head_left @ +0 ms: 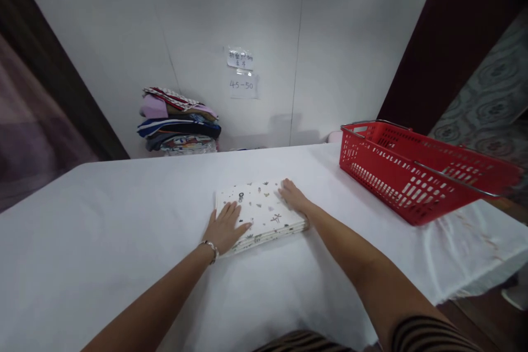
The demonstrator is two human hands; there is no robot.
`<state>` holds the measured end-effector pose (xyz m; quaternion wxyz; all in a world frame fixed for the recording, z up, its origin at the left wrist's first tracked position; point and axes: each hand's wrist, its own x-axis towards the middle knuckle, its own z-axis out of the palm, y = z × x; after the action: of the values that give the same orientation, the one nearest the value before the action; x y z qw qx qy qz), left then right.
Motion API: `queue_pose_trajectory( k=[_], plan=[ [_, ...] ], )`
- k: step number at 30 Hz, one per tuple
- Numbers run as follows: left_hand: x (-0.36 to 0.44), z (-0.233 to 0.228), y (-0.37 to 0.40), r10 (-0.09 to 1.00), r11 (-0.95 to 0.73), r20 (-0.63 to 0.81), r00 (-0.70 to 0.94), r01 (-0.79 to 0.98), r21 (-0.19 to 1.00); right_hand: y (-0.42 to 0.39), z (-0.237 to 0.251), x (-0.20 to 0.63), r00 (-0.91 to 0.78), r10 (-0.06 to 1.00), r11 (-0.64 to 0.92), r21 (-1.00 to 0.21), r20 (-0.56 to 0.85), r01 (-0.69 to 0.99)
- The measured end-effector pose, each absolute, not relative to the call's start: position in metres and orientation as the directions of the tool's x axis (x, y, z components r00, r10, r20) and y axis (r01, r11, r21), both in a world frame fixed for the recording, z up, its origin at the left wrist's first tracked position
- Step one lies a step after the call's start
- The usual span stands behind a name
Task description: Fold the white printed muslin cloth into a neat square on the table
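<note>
A folded cloth [264,212], white with small dark and tan motifs, lies flat on the tabletop [103,231], near its middle and directly ahead of the person. The tabletop is covered by a white sheet. The left hand [225,226] rests palm down on the near left corner of the cloth, fingers spread and extended, gripping nothing; a metal bracelet [210,247] sits on that wrist. The right hand [293,195] lies flat along the right edge of the cloth, fingers extended toward the far corner, also open and not clamped on anything. Both forearms reach forward from the lower edge of the view, and a striped sleeve [429,335] shows on the right upper arm. A red basket [412,176] with perforated walls and metal handles stands on the right part of the tabletop, well apart from the cloth; its inside is only partly visible. At the far left, against the white wall [124,27], a stack of folded fabrics [179,121] in mixed colours is visible beyond the far edge of the tabletop. Two paper notes [242,74] are fixed to the wall to the right of the stack; the lower one reads 45-50.
</note>
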<state>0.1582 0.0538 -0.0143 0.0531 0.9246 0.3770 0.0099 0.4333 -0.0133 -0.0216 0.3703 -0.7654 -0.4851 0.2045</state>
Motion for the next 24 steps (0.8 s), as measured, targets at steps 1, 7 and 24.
queue_pose_trajectory(
  k=[1, 7, 24],
  plan=[
    [0.159, -0.014, 0.054, 0.699, -0.711, -0.022, 0.715, 0.697, 0.097, -0.015, -0.019, 0.442, 0.501, 0.865, -0.265, -0.818, 0.031, 0.51],
    [0.16, -0.014, 0.055, 0.697, -0.714, -0.034, 0.716, 0.698, 0.044, -0.012, -0.011, 0.484, 0.635, 0.745, -0.365, -0.922, -0.205, 0.131],
    [0.16, -0.014, 0.055, 0.695, -0.718, -0.011, 0.719, 0.695, 0.024, 0.042, 0.008, 0.48, 0.602, 0.724, -0.598, -0.741, -0.335, 0.307]
  ],
)
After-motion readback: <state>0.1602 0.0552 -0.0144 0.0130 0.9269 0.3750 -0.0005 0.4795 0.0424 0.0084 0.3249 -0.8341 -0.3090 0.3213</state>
